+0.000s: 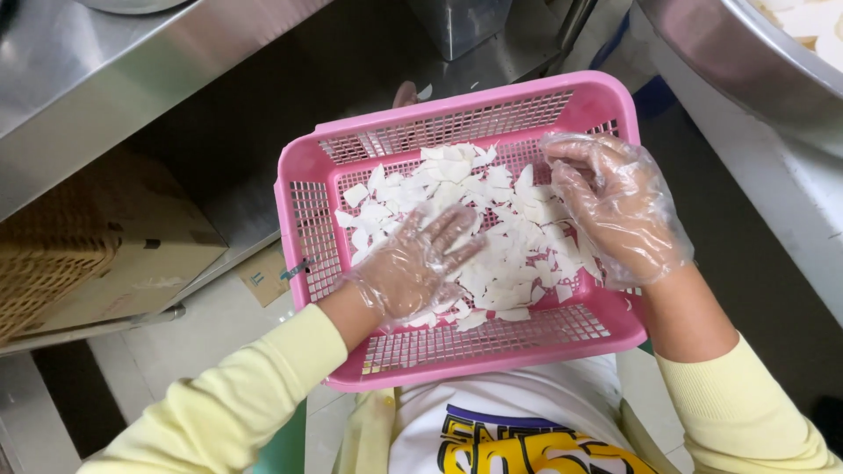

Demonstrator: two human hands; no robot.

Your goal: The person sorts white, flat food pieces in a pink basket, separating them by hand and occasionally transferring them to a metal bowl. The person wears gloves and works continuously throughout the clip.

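A pink plastic basket rests on my lap, holding several thin white flaky pieces spread over its mesh floor. Both hands wear clear plastic gloves. My left hand lies flat on the pieces at the basket's near left, fingers spread. At the right side my right hand has its fingers curled down onto the pile. Neither hand visibly grips a piece. Pale yellow sleeves cover both arms.
A steel counter runs along the upper left, with a cardboard box and a woven basket on the shelf below it. A large metal bowl with white pieces sits at the upper right on a white ledge.
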